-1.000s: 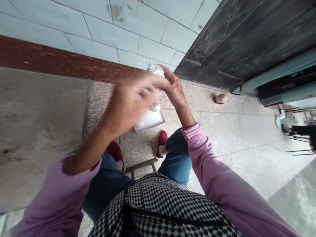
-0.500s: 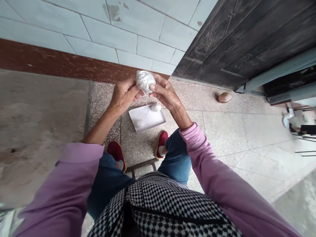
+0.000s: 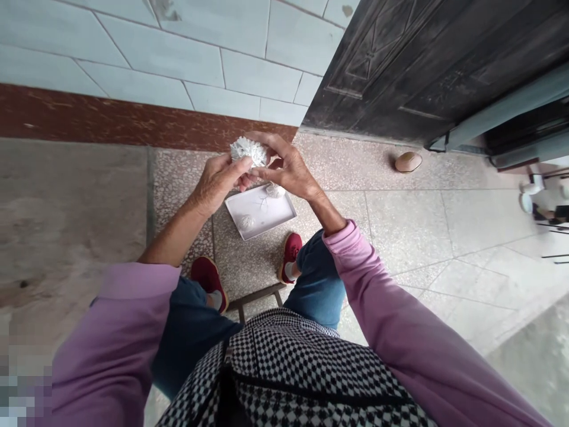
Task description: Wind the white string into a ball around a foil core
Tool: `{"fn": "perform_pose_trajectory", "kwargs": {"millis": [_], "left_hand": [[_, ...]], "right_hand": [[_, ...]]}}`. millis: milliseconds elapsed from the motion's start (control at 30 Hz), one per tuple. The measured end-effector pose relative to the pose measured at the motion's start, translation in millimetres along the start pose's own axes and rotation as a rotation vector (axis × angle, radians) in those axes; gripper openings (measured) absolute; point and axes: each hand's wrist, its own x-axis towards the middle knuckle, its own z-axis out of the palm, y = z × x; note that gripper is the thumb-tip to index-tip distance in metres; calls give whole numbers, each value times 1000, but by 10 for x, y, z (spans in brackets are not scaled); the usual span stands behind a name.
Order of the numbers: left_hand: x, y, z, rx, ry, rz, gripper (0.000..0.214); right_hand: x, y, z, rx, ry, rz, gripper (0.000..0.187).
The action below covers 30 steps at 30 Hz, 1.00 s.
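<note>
A silvery white ball with a frilly, pompom-like face is up in front of me, above the tray. My left hand grips its lower left side, the thumb pressed on the front. From the right, my right hand curls around it, fingers over the top and thumb low; its far side is hidden. Below lies a shallow white tray on the floor. Inside it are one whitish ball near the front left and another ball at the back right, partly covered by my right hand. Thin dark strands lie between them.
A tiled wall with a reddish-brown base band rises ahead. To the right stands a dark panelled door, with a rounded tan object on the floor nearby. My red shoes flank the tray's near side.
The ball has turned in my hands, so its frilly face shows instead of the smooth shiny side. My right hand has shifted left and wrapped further over it. The view has shifted slightly.
</note>
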Motion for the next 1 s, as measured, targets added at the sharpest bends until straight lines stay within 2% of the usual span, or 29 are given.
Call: {"fn": "perform_pose_trajectory", "kwargs": {"millis": [167,333,467,567,667,767,900,1000], "left_hand": [[32,-53,-4,-79,-32,-35,77],[20,-126,-35,-98,-76,-34,68],[-1,-129,-67,-74,-20,-23,64],[-10,-102,-84,-26,9,-18,65],[-5,-81,-84,-66,-14,0,67],[-7,-67,-60,-68,-29,13,57],[-67,-34,-11,114,-29,20,32],[-129,18,-9,296,-68,58,29]], "right_hand": [[59,76,-121,115,-75,30,81],[85,159,-30,53,-18,25,91],[144,182,43,1,55,8,89],[163,186,44,7,15,-11,93],[106,149,53,5,-7,9,87],[36,81,88,-29,57,37,81],[42,46,86,-145,114,30,77],[116,146,49,-291,84,1,58]]}}
